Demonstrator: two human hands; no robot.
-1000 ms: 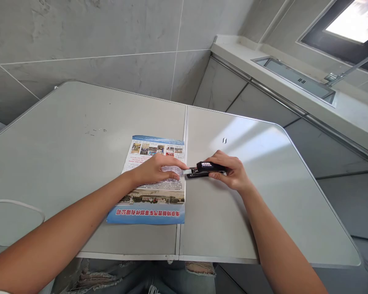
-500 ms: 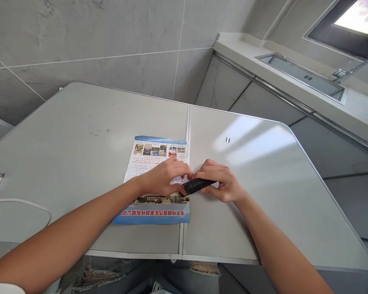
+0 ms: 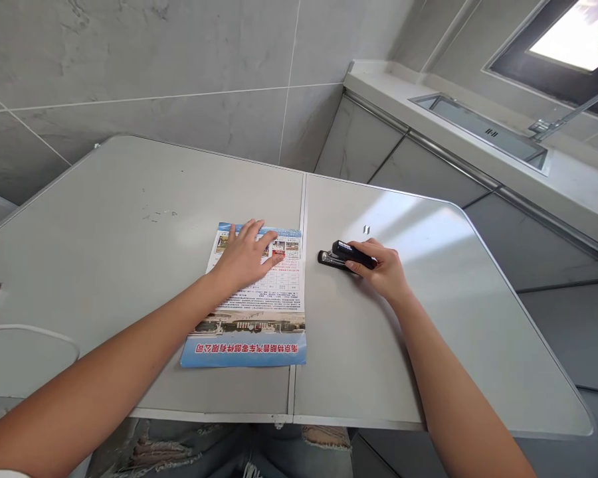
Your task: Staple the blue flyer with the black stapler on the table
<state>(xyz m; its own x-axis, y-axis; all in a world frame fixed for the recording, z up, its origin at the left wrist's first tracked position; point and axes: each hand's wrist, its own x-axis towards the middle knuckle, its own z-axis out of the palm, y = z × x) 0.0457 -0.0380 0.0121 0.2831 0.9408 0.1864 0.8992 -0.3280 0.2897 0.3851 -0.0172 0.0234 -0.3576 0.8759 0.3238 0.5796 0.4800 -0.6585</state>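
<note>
Left of the left hand [image 3: 242, 259], a thin white cable [image 3: 34, 328] curves across the smooth pale bench [image 3: 80, 252]; beyond that hand a few tiny slivers [image 3: 174, 214] lie scattered, with a wide stretch of surface running to the far edge. The left hand is flat, fingers spread, on the upper part of a thin printed leaflet [image 3: 264, 300], whose blue near band bears red characters and whose near right corner crosses the bench's straight seam [image 3: 305, 206]. Just right of the leaflet, a narrow strip of bench between, is a black stapler [image 3: 347, 252], its rounded top arm raised at the nose above a base with shiny metal. The right hand [image 3: 385, 267] is closed round the stapler's rear, thumb on the near side. Beyond its knuckles are two short, shiny strips [image 3: 367, 230]. Right of this hand, broad bench surface reaches a slanting pale-trimmed edge, and past that stand flat grey cabinet fronts [image 3: 553, 318].
</note>
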